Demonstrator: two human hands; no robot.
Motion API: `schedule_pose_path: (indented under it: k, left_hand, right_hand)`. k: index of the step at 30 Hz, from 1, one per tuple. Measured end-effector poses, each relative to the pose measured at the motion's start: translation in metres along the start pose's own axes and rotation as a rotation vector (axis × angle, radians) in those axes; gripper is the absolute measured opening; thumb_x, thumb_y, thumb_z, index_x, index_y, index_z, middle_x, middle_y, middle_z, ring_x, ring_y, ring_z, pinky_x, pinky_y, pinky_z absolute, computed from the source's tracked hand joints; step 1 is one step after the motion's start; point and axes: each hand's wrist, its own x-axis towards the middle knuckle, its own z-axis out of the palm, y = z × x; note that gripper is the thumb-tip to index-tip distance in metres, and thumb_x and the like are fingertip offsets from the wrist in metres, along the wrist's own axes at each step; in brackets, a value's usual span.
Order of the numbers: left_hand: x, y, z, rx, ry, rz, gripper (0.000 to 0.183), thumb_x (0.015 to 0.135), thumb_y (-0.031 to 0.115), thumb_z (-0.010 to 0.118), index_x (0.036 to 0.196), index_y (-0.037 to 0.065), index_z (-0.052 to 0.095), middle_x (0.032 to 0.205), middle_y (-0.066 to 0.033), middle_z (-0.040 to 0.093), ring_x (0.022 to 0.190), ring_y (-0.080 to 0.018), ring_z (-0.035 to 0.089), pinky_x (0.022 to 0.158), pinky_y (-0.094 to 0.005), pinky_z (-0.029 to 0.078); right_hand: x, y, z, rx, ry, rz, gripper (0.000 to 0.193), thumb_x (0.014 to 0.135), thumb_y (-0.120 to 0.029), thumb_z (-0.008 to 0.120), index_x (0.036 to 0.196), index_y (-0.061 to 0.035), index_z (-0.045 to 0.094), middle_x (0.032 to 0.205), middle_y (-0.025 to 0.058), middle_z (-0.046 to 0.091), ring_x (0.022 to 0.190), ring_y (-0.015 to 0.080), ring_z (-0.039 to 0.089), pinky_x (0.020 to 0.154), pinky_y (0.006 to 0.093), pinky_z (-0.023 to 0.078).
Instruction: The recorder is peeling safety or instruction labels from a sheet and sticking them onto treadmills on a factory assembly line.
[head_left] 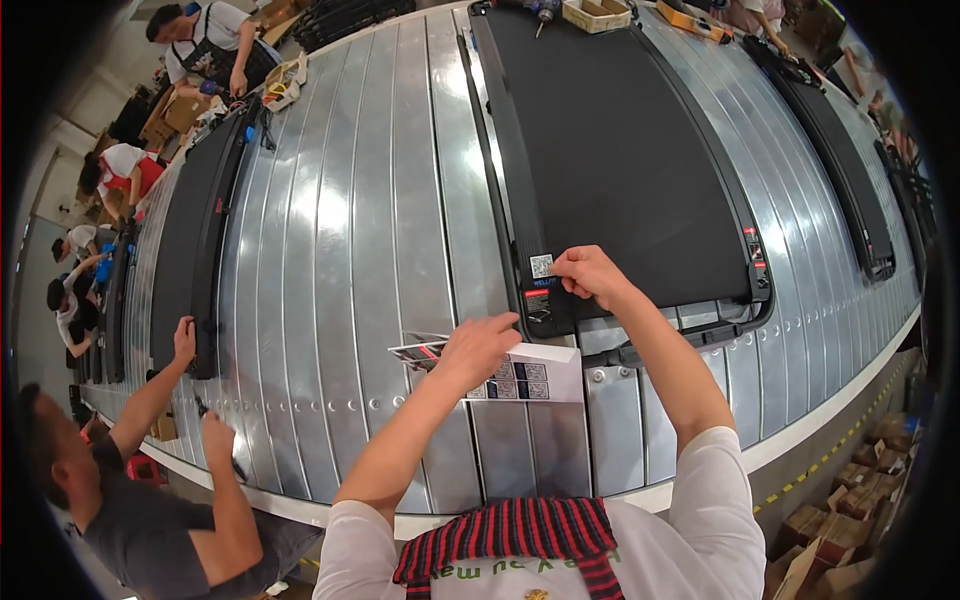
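A long black treadmill-like deck (pixel 620 150) lies on the metal table in front of me. At its near left corner is a small square white label with a black code pattern (pixel 541 265), beside a red-and-black label (pixel 538 300). My right hand (pixel 592 277) is closed in a pinch at the right edge of the square label. Close to the deck's corner, my left hand (pixel 475 352) grips white label sheets (pixel 560 374) printed with dark blocks, its index finger stretched toward the frame. The sheets jut out on both sides of that hand, and its thumb is hidden.
Slatted metal (pixel 350 220) forms the tabletop. More black decks lie left (pixel 195 240) and right (pixel 835 170). A co-worker (pixel 150 500) reaches in at lower left; others work farther along. A drill (pixel 543 12) and a tray (pixel 597 14) sit at the far end. Cardboard boxes (pixel 830 520) stand lower right.
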Motion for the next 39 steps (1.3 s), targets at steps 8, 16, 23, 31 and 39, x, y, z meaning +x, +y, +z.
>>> schedule_pose_path:
  k: [8,16,23,31,39]
  left_hand:
    - [0.013,-0.011,0.009,-0.047,-0.013,0.028,0.020,0.065,0.002,0.057,0.084,0.007,0.055,0.109,-0.0099,0.053,0.087,-0.0288,0.055,0.070,-0.0388,0.044]
    - [0.013,-0.013,0.008,-0.085,0.005,0.049,0.019,0.066,0.002,0.056,0.084,0.008,0.056,0.109,-0.0099,0.054,0.085,-0.0285,0.055,0.070,-0.0385,0.043]
    - [0.011,-0.017,0.009,-0.104,0.026,0.075,0.016,0.068,0.004,0.054,0.083,0.008,0.056,0.109,-0.0103,0.054,0.083,-0.0287,0.056,0.068,-0.0388,0.043]
    - [0.011,-0.020,0.009,-0.092,0.018,0.071,0.015,0.068,0.003,0.053,0.082,0.007,0.055,0.108,-0.0099,0.054,0.083,-0.0290,0.056,0.068,-0.0385,0.044]
    - [0.015,-0.025,0.010,-0.065,-0.012,0.093,0.010,0.068,0.004,0.052,0.078,0.005,0.054,0.110,-0.0087,0.051,0.082,-0.0235,0.056,0.066,-0.0372,0.043]
  right_hand:
    - [0.013,-0.001,0.006,-0.007,0.017,0.016,0.011,0.076,-0.010,0.058,0.075,0.0012,0.056,0.052,0.0040,0.048,0.037,0.0059,0.032,0.033,0.0219,0.020]
    - [0.016,-0.002,0.013,-0.064,0.036,0.031,0.010,0.075,-0.009,0.059,0.074,0.0013,0.056,0.051,0.0043,0.047,0.036,0.0056,0.033,0.032,0.0217,0.019]
    - [0.014,-0.003,0.017,-0.074,0.080,0.039,0.010,0.074,-0.008,0.060,0.074,0.0014,0.056,0.052,0.0042,0.048,0.037,0.0060,0.034,0.032,0.0216,0.020]
    - [0.014,0.001,0.020,-0.053,0.126,-0.005,0.010,0.074,-0.010,0.060,0.071,-0.0005,0.056,0.050,0.0017,0.047,0.039,0.0046,0.036,0.033,0.0200,0.022]
    - [0.012,0.002,0.022,-0.066,0.148,-0.035,0.010,0.072,-0.008,0.058,0.070,0.0016,0.056,0.052,0.0029,0.048,0.042,0.0066,0.040,0.035,0.0213,0.026]
